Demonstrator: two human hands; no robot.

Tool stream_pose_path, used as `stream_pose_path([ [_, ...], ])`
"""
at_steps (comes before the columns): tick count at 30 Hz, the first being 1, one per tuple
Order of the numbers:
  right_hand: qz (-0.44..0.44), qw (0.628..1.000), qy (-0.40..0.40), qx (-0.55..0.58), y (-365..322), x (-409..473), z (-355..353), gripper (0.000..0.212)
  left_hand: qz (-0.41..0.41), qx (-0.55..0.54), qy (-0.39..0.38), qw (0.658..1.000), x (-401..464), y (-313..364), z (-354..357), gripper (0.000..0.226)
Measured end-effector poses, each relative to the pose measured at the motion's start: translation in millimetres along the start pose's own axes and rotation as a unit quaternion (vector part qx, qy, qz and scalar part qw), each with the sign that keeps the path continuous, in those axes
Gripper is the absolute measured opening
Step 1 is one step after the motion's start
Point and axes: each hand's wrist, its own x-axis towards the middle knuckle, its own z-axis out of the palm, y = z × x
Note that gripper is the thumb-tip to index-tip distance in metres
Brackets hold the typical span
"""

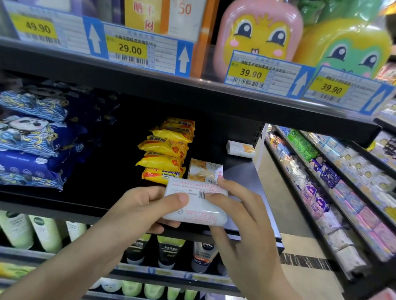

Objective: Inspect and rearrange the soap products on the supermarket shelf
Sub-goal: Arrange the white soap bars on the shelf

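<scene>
Both hands, left hand (148, 204) and right hand (234, 206), grip a white soap bar (196, 203), fingers curled round its ends, beside what appear to be yellow soap packs (165, 150).

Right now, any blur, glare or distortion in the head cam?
Head view: wide-angle bending at the edges, the shelf edge bows; top-left price tags blurred; soap pack between left hand and right hand washed out, its print unreadable; shelf back dark.

Head view, forward-down, close to shelf (115, 212)
</scene>
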Motion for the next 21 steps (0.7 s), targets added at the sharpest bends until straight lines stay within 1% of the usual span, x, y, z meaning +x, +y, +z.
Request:
stream_pose_path([
  [2,0.003,1.0,0.004,0.001,-0.1,0.2,-1.9,0.037,0.0,0.002,-0.009,1.0,-0.6,-0.1,-1.1,0.051],
  [4,0.014,1.0,-0.002,0.007,-0.8,-0.3,-2.8,0.037,-0.004,-0.003,-0.006,1.0,0.6,0.6,-0.9,0.052],
  [7,0.043,0.998,-0.011,0.045,-2.0,-1.6,-3.6,0.035,-0.038,-0.026,0.019,0.999,10.0,0.7,-4.6,0.063],
  [8,0.054,0.997,-0.012,0.058,-2.5,-2.0,-3.9,0.036,-0.04,-0.026,0.015,0.999,12.5,1.3,-6.9,0.064],
  [10,0.079,0.994,-0.017,0.075,-4.1,-1.9,-5.1,0.04,-0.015,-0.021,-0.008,1.0,14.6,-1.0,-12.2,0.065],
  [12,0.111,0.989,-0.023,0.099,-6.0,-1.4,-5.9,0.043,0.033,-0.014,-0.024,0.999,12.2,-4.9,-16.1,0.069],
  [16,0.188,0.968,-0.043,0.16,-6.5,-1.5,-5.9,0.036,0.118,0.032,-0.053,0.991,1.6,-5.4,-14.0,0.062],
  [18,0.215,0.956,-0.053,0.195,-6.6,-1.3,-5.9,0.034,0.14,0.059,-0.053,0.987,0.8,-5.2,-11.6,0.062],
  [21,0.241,0.94,-0.06,0.233,-7.1,-1.3,-6.2,0.029,0.153,0.071,-0.045,0.985,1.4,-6.6,-7.8,0.051],
])
